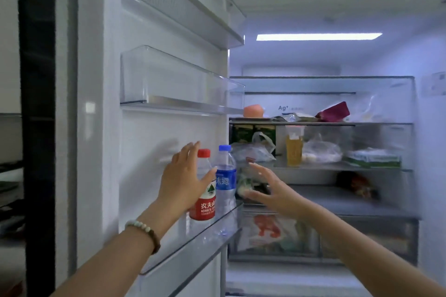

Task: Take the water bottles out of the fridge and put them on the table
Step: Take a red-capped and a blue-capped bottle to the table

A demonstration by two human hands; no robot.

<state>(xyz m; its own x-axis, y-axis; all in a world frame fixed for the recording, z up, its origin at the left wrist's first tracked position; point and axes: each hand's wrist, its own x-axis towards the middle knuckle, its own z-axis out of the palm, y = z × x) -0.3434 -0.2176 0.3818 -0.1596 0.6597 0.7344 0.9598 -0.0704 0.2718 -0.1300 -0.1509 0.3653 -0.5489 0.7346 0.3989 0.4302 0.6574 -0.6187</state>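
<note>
Two water bottles stand upright side by side in the clear lower door bin (pixel 212 226) of the open fridge. One has a red cap and red label (pixel 204 205), the other a blue cap and blue label (pixel 226 182). My left hand (pixel 184 182), with a bead bracelet on the wrist, is spread open around the left side of the red-label bottle, thumb at its front; whether it touches is unclear. My right hand (pixel 270 190) is open with fingers apart, just right of the blue-label bottle and not touching it.
The open door carries two more clear bins (pixel 178 89) above, both without contents. Inside, the glass shelves (pixel 321 124) hold plastic bags, a yellow jar (pixel 294 152), a dark red packet (pixel 334 111) and a green-and-white box. A drawer (pixel 275 236) with bagged food sits below.
</note>
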